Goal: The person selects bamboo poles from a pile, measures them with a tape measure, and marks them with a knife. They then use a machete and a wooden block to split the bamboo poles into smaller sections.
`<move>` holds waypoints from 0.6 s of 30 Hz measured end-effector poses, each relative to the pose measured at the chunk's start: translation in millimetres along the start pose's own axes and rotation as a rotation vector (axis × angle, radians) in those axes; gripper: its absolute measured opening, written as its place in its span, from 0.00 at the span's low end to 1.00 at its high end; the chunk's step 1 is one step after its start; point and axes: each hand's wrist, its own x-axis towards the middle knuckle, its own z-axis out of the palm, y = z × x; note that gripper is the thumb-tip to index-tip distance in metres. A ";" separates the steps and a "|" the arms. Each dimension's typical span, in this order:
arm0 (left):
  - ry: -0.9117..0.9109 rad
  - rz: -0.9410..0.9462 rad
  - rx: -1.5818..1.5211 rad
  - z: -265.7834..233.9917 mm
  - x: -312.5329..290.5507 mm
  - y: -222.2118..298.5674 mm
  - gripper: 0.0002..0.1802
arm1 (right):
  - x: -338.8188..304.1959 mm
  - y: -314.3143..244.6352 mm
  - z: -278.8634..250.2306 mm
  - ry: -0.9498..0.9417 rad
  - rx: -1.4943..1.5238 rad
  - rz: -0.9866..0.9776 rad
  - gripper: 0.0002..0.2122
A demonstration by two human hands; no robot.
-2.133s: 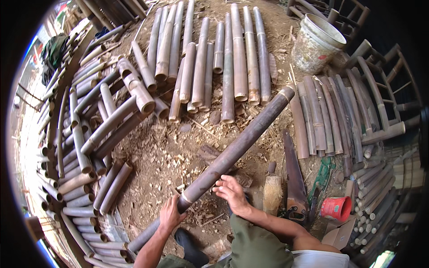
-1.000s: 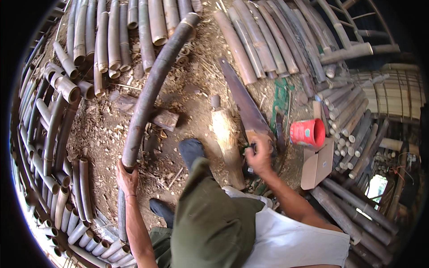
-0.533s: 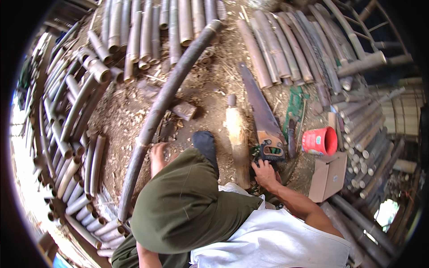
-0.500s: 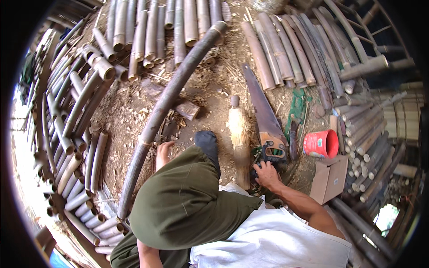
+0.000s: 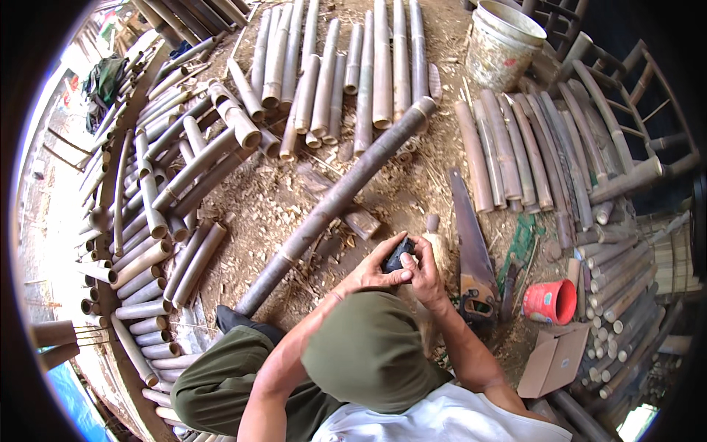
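Note:
My left hand point(image 5: 370, 269) and my right hand point(image 5: 427, 271) are together above my raised knee, both closed around a small black blocky object point(image 5: 396, 256). Fingers cover much of it, so its exact kind is unclear. Just beyond my right hand stands a pale wooden mallet-like block point(image 5: 440, 249), partly hidden by that hand and arm. To its right a handsaw point(image 5: 471, 239) lies on the ground, its wooden handle point(image 5: 479, 293) toward me. A long dark bamboo pole point(image 5: 335, 202) slants across the ground to the left of my hands.
Cut bamboo lengths point(image 5: 324, 88) lie at the far side, with more stacked at the left point(image 5: 143, 265) and right point(image 5: 626, 287). A red bucket point(image 5: 537, 302), a cardboard box point(image 5: 552, 361) and a knife point(image 5: 508, 291) are at the right. A stained white bucket point(image 5: 504, 48) stands far back.
My right hand has come up from beside the saw handle with the small black object. My left hand has moved from beside the pole to join it. The view has shifted.

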 end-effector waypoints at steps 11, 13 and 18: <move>-0.022 -0.086 0.603 -32.2 -38.5 -29.6 0.41 | 3.4 43.5 9.1 -0.227 0.431 0.800 0.06; -0.065 -0.034 0.630 -33.7 -40.5 -28.0 0.35 | -0.8 32.3 4.6 -0.222 0.518 0.844 0.06; -0.207 -0.012 0.929 -49.8 -50.9 -46.3 0.24 | 36.2 24.2 -84.4 0.139 0.654 0.537 0.06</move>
